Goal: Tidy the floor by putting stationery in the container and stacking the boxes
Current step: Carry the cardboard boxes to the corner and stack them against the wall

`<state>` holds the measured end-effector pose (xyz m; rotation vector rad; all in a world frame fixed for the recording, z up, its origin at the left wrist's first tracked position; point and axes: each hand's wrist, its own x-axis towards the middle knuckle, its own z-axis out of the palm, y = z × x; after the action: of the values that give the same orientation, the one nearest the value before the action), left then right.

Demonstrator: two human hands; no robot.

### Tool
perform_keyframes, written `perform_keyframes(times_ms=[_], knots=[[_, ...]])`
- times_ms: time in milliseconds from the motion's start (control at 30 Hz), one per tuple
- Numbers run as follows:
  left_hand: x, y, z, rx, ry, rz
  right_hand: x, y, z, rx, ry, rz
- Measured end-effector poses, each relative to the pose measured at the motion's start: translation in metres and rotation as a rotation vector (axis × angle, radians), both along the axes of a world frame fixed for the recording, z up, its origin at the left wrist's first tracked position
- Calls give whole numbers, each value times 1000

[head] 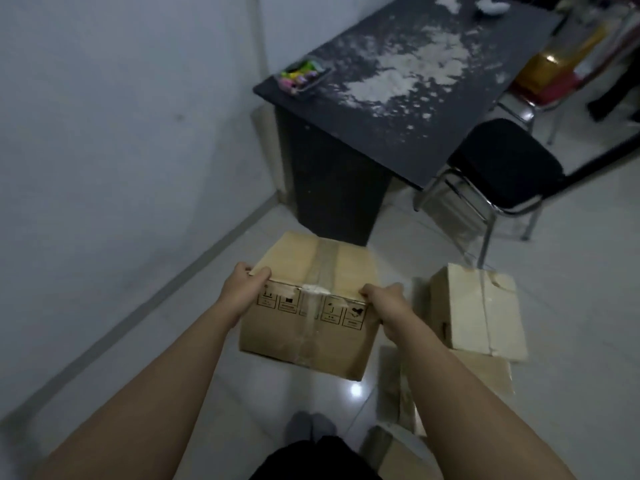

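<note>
Head view, both grips clasp taped box (311,306), smaller boxes (478,313) right, desk (398,109) ahead

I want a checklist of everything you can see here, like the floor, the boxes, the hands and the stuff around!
Surface: pale glossy tiled floor, a light glare spot near the feet.
Job's things: taped cardboard box with handling symbols, held up; smaller box atop a flatter box to its right; container of colourful stationery on the desk corner.
Clutter: white patches on the black desk.
Hands: left hand and right hand each grip a top corner of the taped box.
Cables: nothing seen.
Surroundings: black chair, grey wall, blurred coloured items top right.
</note>
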<state>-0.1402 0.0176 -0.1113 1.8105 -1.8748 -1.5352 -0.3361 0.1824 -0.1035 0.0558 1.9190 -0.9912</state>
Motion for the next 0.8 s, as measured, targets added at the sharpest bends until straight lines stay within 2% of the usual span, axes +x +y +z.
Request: perform_keyframes(times_ms=[267,533,667,800], knots=[[105,2,18,85,160,281,61,-71,13,-27,-65,352],[185,19,19,15,271,558,126,-115,17,-119,-83,570],[224,29,20,7,423,747,162,-132,19,-137,-81,661],[266,33,19,12,512,842,203,-149,22,-172,-69,708]])
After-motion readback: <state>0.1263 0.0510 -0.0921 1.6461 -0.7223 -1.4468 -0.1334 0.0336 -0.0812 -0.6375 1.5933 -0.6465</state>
